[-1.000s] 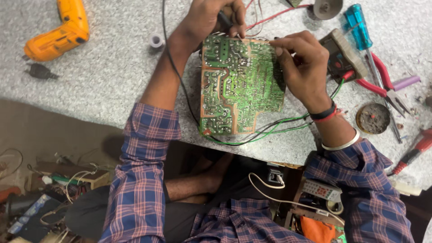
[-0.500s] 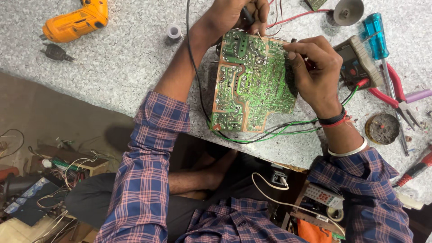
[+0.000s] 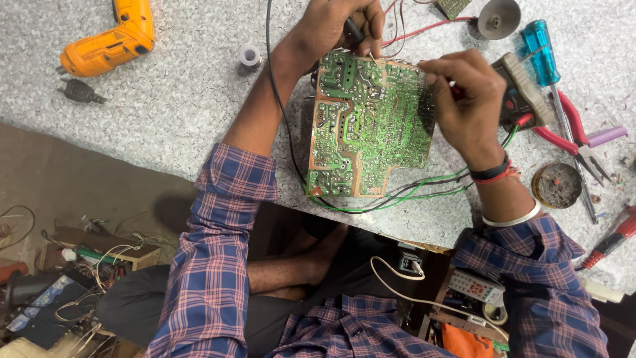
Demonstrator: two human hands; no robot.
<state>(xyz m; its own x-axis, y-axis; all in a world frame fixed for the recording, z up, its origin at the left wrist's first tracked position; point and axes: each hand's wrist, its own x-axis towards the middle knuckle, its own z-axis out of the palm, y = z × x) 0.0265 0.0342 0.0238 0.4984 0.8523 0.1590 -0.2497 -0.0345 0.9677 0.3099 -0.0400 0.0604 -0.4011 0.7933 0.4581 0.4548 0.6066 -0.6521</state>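
Note:
A green circuit board point(image 3: 364, 132) lies solder side up on the speckled stone worktop point(image 3: 192, 99). My left hand point(image 3: 334, 26) is at the board's far edge, shut on a thin black probe point(image 3: 358, 36) whose tip touches the board. My right hand point(image 3: 464, 99) is over the board's far right corner, pinching a red probe point(image 3: 454, 87) against it. A dark multimeter point(image 3: 523, 93) sits just behind my right hand. Green and black wires point(image 3: 411, 195) trail from under the board's near edge.
An orange cordless drill point(image 3: 112, 40) and a black plug point(image 3: 79, 91) lie far left. A blue-handled screwdriver point(image 3: 540, 50), red-handled pliers point(image 3: 573, 126) and a round tin point(image 3: 556, 185) lie at the right. A small white spool point(image 3: 250, 56) sits near my left forearm.
The view has shifted a little, so the board sits further right in frame. Both hands stay at the board's far edge with their probes; the right hand edged along the top corner.

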